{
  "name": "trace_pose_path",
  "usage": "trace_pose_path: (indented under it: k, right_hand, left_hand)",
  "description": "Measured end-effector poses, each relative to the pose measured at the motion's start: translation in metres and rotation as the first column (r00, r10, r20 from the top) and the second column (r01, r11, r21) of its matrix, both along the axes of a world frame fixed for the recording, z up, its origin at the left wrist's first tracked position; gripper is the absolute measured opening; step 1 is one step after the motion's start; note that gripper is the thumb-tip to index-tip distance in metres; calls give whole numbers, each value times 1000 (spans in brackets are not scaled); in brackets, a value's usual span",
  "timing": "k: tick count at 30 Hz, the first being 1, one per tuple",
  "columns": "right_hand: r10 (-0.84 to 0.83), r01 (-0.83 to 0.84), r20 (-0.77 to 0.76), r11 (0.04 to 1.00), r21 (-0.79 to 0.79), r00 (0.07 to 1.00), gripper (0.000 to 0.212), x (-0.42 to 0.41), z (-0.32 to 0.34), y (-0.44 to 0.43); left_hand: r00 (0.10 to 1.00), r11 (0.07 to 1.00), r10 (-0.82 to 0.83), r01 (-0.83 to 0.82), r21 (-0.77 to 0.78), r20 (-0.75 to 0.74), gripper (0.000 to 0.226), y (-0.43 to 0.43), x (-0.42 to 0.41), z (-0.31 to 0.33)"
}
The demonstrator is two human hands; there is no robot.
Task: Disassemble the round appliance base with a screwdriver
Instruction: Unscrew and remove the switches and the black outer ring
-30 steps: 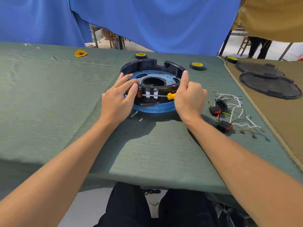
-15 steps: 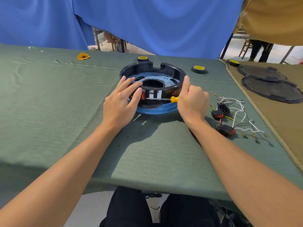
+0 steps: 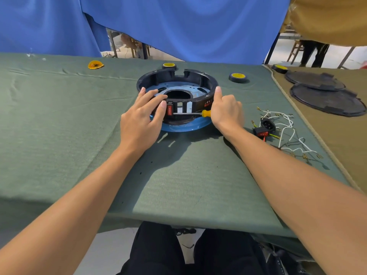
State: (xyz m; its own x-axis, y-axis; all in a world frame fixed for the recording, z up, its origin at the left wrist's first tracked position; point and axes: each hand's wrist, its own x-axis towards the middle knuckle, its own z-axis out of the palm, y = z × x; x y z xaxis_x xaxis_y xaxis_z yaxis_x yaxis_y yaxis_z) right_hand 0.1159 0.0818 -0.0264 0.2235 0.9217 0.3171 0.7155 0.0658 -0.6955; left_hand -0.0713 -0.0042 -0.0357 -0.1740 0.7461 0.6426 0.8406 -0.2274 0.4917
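Over the past second almost nothing is shifting: my left hand (image 3: 139, 124) is still lying with straight, spread fingers across the near-left rim of the round appliance base (image 3: 204, 82), bracing it, while my right hand (image 3: 226, 112) is still curling round the yellow handle of the screwdriver (image 3: 190, 113), thumb raised against the outer wall. The shaft is running level along the near wall, its tip reaching the red switch (image 3: 169, 110) beside my left thumb; whether it is biting I cannot tell. I am reading this as the switch not yet coming free, so the prying is going on rather than finishing. The base is sitting on its blue plate (image 3: 184, 127) in the middle of the green cloth (image 3: 59, 116), toward the far edge. Counting: one base, one screwdriver, three yellow-topped black discs (image 3: 237, 77), one orange scrap (image 3: 95, 64), two dark round covers (image 3: 325, 100) on the tan cloth to the right, and, among the loose white wires (image 3: 286, 124), one black socket (image 3: 268, 125) and one removed red switch (image 3: 262, 133).
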Motion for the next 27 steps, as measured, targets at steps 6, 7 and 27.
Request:
trace_pose_path:
  k: [6,7,27]
  right_hand:
    - [-8,8,-15,999,44,1000,69,4,-9,-12]
    - [0,0,3,1000,-8,1000,67,4,-5,-10]
    - [566,-613,-347,789,-34,748,57,14,42,-59]
  left_hand:
    - [1000,1000,1,-1,12,-27,32,-1,-1,0]
    - [999,1000,3,-3,6,-34,31,-1,-1,0]
    - [982,994,110,-112,-6,-155,37,-2,5,-2]
